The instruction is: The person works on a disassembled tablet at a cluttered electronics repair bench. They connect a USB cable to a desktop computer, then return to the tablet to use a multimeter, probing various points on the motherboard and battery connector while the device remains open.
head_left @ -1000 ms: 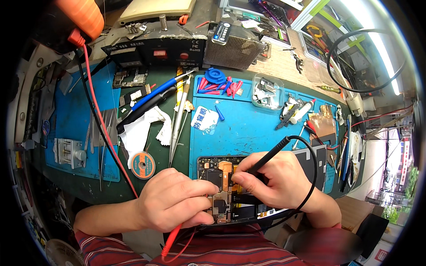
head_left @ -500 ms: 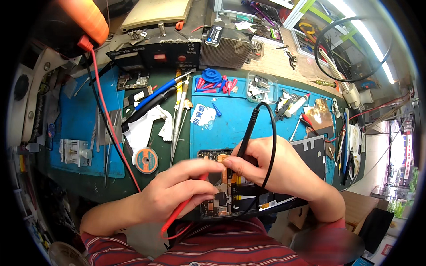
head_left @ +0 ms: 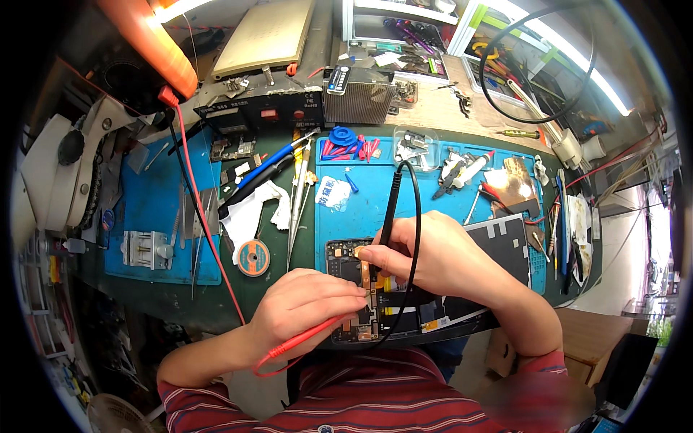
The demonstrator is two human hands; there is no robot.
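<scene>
An opened phone (head_left: pixel 349 250) lies on the blue mat with its circuit board and inner parts bare. My left hand (head_left: pixel 303 307) is closed around a red test probe (head_left: pixel 307 333), which lies aslant over the phone's near left part; its tip is hidden by the fingers. In my right hand (head_left: pixel 429 249) a black test probe (head_left: pixel 392 206) stands nearly upright, pinched between thumb and fingers above the board. Its tip is hard to make out. A red lead and a black lead run from an orange-cased meter (head_left: pixel 155 47) at the upper left.
Right of the phone lies a dark panel (head_left: pixel 498 249). Blue and red caps (head_left: pixel 350 148), a clear parts box (head_left: pixel 415 148) and a white syringe (head_left: pixel 473 169) sit farther back. Leftward are tweezers (head_left: pixel 299 195), a wick spool (head_left: pixel 253 257) and a metal clamp (head_left: pixel 146 250).
My left fingers have drawn together and moved down the phone, with the red probe lying flatter. The black probe in my right hand has become more upright. The whole view has shifted slightly.
</scene>
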